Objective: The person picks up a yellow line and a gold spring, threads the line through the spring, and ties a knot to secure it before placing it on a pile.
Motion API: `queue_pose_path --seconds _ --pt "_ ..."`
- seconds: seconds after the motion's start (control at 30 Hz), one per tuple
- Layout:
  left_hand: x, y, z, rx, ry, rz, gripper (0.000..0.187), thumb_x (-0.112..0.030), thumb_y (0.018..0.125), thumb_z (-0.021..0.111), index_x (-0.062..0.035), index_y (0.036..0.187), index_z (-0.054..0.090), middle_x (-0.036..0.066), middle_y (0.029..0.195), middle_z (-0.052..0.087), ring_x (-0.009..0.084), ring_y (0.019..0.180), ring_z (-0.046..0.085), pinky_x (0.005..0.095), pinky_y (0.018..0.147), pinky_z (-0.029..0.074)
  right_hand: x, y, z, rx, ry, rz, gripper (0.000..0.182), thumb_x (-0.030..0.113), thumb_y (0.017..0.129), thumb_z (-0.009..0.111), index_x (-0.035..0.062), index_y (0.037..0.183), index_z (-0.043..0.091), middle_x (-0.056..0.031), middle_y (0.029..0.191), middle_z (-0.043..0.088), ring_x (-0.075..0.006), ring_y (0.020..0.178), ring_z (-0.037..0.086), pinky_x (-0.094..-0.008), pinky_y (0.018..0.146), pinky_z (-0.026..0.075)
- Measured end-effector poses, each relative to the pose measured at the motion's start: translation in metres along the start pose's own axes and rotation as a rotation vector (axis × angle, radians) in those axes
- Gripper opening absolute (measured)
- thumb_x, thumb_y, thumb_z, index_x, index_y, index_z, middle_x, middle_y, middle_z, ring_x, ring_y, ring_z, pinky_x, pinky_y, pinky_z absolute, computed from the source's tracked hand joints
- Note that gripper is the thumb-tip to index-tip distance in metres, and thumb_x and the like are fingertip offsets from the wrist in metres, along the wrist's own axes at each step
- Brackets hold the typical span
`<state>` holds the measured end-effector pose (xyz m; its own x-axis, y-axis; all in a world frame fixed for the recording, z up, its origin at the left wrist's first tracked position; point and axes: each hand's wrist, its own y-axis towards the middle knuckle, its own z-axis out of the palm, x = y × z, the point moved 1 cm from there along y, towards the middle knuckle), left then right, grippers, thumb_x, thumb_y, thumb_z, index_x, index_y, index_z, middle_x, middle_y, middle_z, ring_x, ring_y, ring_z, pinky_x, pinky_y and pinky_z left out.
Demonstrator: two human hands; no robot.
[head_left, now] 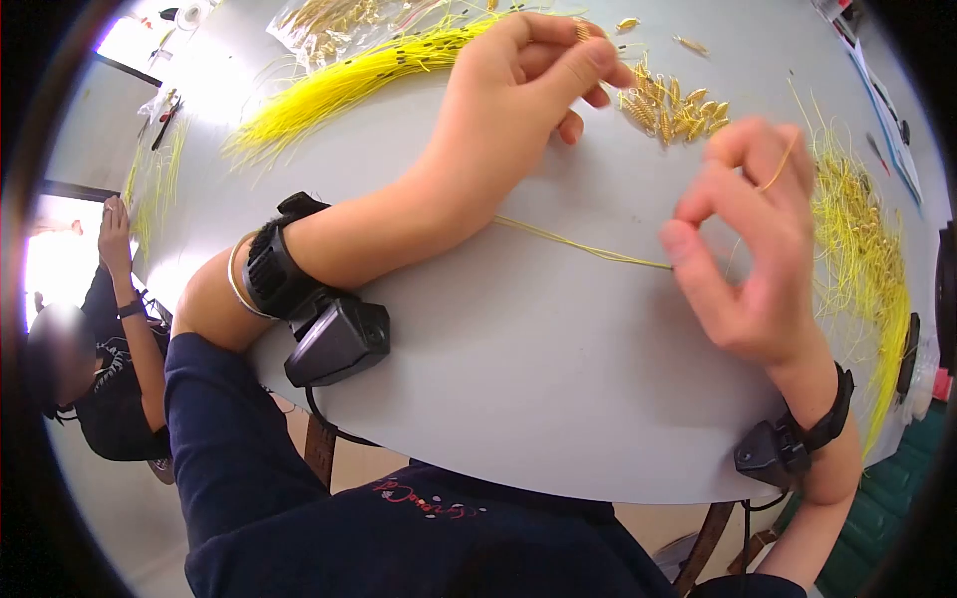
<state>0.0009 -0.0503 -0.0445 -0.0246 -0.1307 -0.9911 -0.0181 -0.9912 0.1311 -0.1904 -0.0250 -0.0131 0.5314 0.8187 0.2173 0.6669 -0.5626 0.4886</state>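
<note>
At the far left edge, a second person [95, 369] in dark clothing sits beside the grey table [558, 399], one hand raised near a thin spread of yellow strands [150, 184]. Further right, a long bundle of yellow wires [339, 85] lies diagonally across the upper table, with a clear bag of gold parts [324, 25] above it. A black strap-mounted device [334, 339] sits on the left forearm at the table edge. The left hand [518, 100] rests on the surface, thumb and forefinger pinched shut on a small gold spring [581, 30]. Just right of it lies a loose pile of gold springs [673, 105]. A single yellow wire [588, 249] runs across the table from under the left wrist to the right hand [753, 249], which is closed on it and lifted off the surface. A tangled heap of wires with fitted springs [862, 249] lies beyond, partly hidden by the right hand.
</note>
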Motion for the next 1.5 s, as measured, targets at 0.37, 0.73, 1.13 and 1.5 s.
queue_pose_path --seconds 0.37,0.73,1.13,1.5 --pt "-0.002 0.002 0.005 -0.064 0.111 0.292 0.033 -0.029 0.091 0.057 -0.0003 0.106 0.054 0.002 0.089 0.061 0.0060 0.084 0.053 0.0215 0.072 0.041 -0.002 0.002 0.007 -0.127 -0.021 0.081 0.013 0.002 0.072 0.057 0.0061 0.084 0.059 -0.0110 0.099 0.049 -0.0235 0.092 0.044 -0.0318 0.079 0.035" --pt "-0.003 0.001 -0.001 0.128 -0.181 0.187 0.025 -0.022 0.096 0.049 0.0000 0.106 0.046 0.004 0.077 0.059 0.0081 0.076 0.054 0.0198 0.074 0.038 0.013 0.000 -0.017 0.288 0.365 0.405 0.009 0.001 0.074 0.063 0.0018 0.080 0.057 -0.0074 0.074 0.054 -0.0225 0.076 0.054 -0.0331 0.066 0.040" --pt "-0.009 -0.011 0.008 0.504 0.101 0.042 0.026 -0.025 0.093 0.053 -0.0024 0.105 0.051 0.007 0.080 0.066 0.0057 0.076 0.057 0.0199 0.070 0.042 0.025 -0.024 -0.015 0.091 0.691 0.664 0.006 -0.002 0.083 0.052 0.0023 0.088 0.052 -0.0028 0.069 0.051 -0.0128 0.061 0.051 -0.0247 0.053 0.038" --pt "-0.007 -0.010 0.011 0.469 0.412 0.160 0.014 -0.016 0.085 0.062 -0.0069 0.096 0.063 -0.001 0.090 0.062 0.0003 0.068 0.050 0.0176 0.054 0.034 0.002 -0.024 -0.006 -0.287 1.461 0.668 0.021 0.012 0.092 0.043 0.0015 0.109 0.051 -0.0105 0.091 0.062 -0.0145 0.081 0.058 -0.0252 0.074 0.044"
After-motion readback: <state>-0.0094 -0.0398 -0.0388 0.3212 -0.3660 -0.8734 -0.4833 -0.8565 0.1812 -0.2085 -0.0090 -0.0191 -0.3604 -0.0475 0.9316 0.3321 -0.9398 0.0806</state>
